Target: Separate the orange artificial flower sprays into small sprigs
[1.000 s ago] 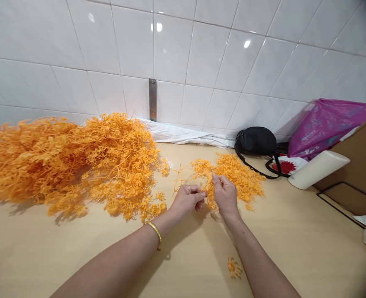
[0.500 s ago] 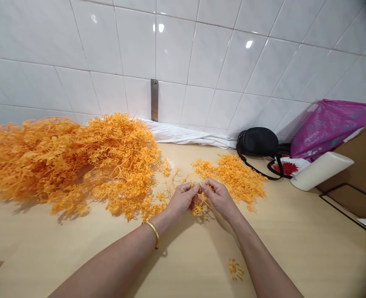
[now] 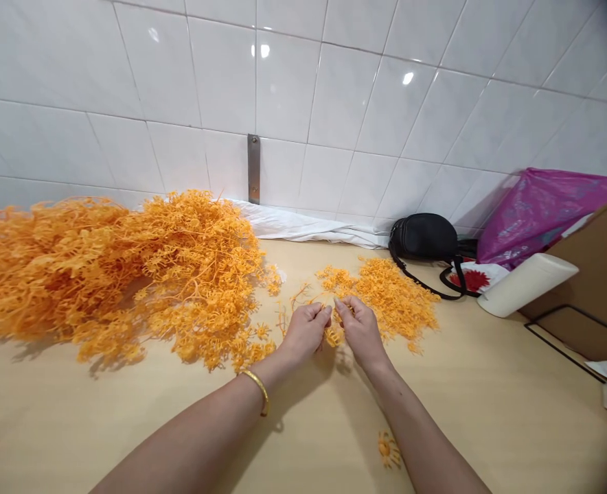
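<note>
My left hand point(image 3: 306, 331) pinches part of an orange plastic flower piece point(image 3: 333, 336), low over the table. Close on its right, my right hand point(image 3: 359, 328) is closed with thumb and forefinger together at the same piece; the exact grip points are partly hidden by the fingers. Behind my hands lies a flat heap of loose orange flower heads point(image 3: 399, 298). To the left spreads a large tangled pile of orange plastic flower stems point(image 3: 195, 274). One single flower head point(image 3: 387, 450) rests near my right forearm. Thin bare stems point(image 3: 299, 295) lie just beyond my left hand.
Against the tiled wall sit a black bag point(image 3: 423, 237) with a strap and a white cloth point(image 3: 303, 225). At right are a purple plastic bag point(image 3: 545, 213), a white roll point(image 3: 530, 285), a cardboard box point(image 3: 599, 281) and a black wire frame point(image 3: 561, 350).
My hands have drawn slightly apart at the fingertips, and the flower piece between them has shifted up a little. The whole view has moved slightly.
</note>
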The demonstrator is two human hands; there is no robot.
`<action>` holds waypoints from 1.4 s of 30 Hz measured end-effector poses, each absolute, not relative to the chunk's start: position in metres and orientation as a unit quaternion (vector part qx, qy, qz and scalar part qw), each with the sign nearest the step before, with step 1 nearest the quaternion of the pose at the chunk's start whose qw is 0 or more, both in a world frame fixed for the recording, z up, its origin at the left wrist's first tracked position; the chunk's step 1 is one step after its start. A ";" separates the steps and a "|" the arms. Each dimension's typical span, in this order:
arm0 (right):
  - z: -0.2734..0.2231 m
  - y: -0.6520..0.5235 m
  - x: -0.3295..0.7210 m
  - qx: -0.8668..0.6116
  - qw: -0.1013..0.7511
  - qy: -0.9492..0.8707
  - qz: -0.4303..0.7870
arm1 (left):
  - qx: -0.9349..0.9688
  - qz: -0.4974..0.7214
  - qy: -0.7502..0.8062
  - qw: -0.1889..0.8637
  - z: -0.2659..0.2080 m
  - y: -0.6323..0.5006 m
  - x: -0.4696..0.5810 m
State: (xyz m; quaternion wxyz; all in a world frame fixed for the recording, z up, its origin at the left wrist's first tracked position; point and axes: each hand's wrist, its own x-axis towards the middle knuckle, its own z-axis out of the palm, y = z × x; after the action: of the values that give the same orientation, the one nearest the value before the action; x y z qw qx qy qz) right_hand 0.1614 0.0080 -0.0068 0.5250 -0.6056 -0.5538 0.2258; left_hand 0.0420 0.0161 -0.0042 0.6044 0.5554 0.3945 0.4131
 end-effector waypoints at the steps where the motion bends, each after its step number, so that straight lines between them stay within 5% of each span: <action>1: -0.007 0.010 0.168 -0.611 0.563 -0.508 0.228 | 0.555 0.421 0.391 0.602 -0.003 0.015 0.041; 4: -0.004 0.014 0.194 -0.604 0.680 -0.331 0.252 | 0.540 0.438 0.400 0.597 -0.002 0.013 0.037; 7: 0.004 0.011 0.205 -0.572 0.707 -0.291 0.297 | 0.495 0.466 0.413 0.606 -0.006 0.017 0.035; 15: 0.013 -0.001 0.177 -0.534 0.601 -0.453 0.385 | 0.432 0.534 0.369 0.626 -0.023 0.029 0.041; 22: 0.003 -0.008 0.167 -0.596 0.417 -0.562 0.393 | 0.433 0.552 0.370 0.608 -0.016 0.025 0.037; 34: -0.008 -0.003 0.166 -0.598 0.419 -0.630 0.266 | 0.301 0.480 0.282 0.774 -0.012 0.027 0.035; 42: -0.007 -0.001 0.169 -0.582 0.435 -0.623 0.291 | 0.322 0.453 0.286 0.780 -0.011 0.027 0.034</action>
State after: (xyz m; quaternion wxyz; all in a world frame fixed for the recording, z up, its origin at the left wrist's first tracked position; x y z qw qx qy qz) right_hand 0.1689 -0.0014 -0.0065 0.4345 -0.5820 -0.6226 0.2914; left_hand 0.0337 0.0270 -0.0110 0.7803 0.3225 0.2856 0.4533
